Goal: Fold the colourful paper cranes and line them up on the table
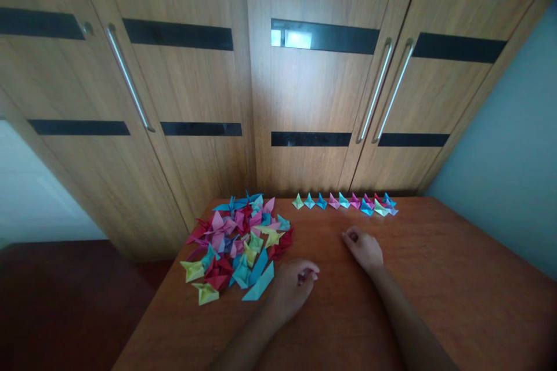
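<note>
My left hand (pixel 292 288) is held over the table at the right edge of a heap of folded paper pieces, its fingers curled in with the fingertips close together. I see nothing in it. A long light-blue paper strip (pixel 260 284) lies just left of it. Farther right, my right hand (pixel 364 249) rests near the tabletop with its fingers loosely curled, also showing nothing held. Beyond it, a row of small origami boats (pixel 333 202) in several colours runs along the table's back edge. At the row's right end a few more stand in front, among them a blue boat (pixel 366 207).
The heap holds red folded paper (pixel 218 273), a yellow boat (pixel 206 293) and pink folded paper (pixel 219 223). The brown wooden table (pixel 435 278) meets a wooden wardrobe (pixel 304 93) with metal handles at the back. A pale wall (pixel 500 156) stands on the right.
</note>
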A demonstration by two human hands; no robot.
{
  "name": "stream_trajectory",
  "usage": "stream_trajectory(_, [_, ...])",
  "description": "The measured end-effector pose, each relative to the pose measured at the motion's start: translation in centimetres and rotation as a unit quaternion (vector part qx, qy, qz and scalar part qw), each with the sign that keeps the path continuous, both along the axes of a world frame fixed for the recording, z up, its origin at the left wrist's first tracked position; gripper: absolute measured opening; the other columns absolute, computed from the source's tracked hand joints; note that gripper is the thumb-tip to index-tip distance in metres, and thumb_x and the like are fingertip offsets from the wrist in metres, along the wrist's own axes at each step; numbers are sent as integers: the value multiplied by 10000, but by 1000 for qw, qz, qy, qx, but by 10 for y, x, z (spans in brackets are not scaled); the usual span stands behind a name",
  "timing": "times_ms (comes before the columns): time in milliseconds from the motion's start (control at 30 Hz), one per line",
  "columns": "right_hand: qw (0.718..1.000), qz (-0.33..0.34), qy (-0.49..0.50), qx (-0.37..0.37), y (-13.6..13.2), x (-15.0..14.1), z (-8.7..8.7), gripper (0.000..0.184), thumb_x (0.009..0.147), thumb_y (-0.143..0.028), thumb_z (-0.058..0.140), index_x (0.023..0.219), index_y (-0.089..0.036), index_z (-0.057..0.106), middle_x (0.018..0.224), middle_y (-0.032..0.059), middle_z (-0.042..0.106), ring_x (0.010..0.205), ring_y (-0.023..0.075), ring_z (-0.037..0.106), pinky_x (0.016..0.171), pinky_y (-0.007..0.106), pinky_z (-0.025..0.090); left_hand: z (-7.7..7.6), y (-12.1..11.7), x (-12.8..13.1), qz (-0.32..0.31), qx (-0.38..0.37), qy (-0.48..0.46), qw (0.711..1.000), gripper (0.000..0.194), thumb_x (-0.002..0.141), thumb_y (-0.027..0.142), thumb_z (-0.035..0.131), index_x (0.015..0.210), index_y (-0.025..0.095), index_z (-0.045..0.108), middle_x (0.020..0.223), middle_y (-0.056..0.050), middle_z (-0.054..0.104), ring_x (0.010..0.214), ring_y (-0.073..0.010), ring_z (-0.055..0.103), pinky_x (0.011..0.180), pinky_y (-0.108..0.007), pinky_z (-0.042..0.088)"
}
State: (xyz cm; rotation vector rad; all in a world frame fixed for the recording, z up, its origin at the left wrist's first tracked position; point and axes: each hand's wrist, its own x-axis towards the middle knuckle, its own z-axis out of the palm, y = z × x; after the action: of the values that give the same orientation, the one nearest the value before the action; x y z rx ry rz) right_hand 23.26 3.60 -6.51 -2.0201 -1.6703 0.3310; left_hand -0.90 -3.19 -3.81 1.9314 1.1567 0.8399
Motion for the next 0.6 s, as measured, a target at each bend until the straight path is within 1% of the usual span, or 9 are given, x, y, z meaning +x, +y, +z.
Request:
stream_trajectory(67, [1000,3,7,5,1,1,-1,217,829,-410,478,744,-237,577,694,-12,634,653,154,594,559,227,359,10,-3,-7,-2,24,6,1000,247,792,125,448,893,193,663,862,-25,676,732,-136,598,658,-217,452])
stream_trajectory(133, [1000,9,11,6,1,1,-2,222,829,-418,472,742,-240,571,693,-14,631,652,155,591,561,230,359,22,-8,-20,16,75,43,996,244,812,129,439,911,204,649,892,-31,660,778,-146,599,710,-231,455])
stream_trajectory(200, [1000,14,13,4,1,1,-2,220,829,-421,468,749,-243,571,696,-15,632,660,157,593,566,232,359,33,-14,-37,68,126,120,982,232,842,169,436,950,223,633,944,-44,645,875,-177,596,796,-272,444])
stream_trajectory(267, [1000,15,12,1,1,1,-1,214,827,-418,471,754,-244,572,700,-14,635,668,158,596,573,233,357,41,-22,-57,125,145,215,958,222,865,220,426,967,239,622,961,-53,633,888,-204,598,788,-303,445])
stream_trajectory(333, [1000,14,8,0,1,1,-1,212,826,-414,473,751,-244,573,700,-13,636,675,158,599,573,232,353,45,-30,-74,161,141,298,930,222,876,259,420,984,253,614,954,-55,629,873,-219,605,743,-311,451])
stream_trajectory(433, [1000,9,6,1,1,1,-1,214,828,-414,473,751,-244,579,707,-11,638,685,157,600,564,227,345,44,-40,-89,177,106,388,898,228,881,286,412,993,260,609,949,-57,632,859,-230,614,688,-305,453])
stream_trajectory(500, [1000,5,6,0,2,1,-2,211,828,-410,480,756,-242,587,712,-11,640,684,152,600,560,221,342,43,-46,-93,178,72,425,885,249,886,287,400,1026,253,603,979,-68,633,864,-231,619,678,-302,458])
stream_trajectory(600, [1000,-6,2,-5,3,1,-3,193,823,-397,503,760,-242,598,718,-11,643,684,144,599,559,212,338,42,-49,-95,183,27,450,874,297,895,280,383,1125,241,567,1057,-90,625,893,-229,624,705,-308,469])
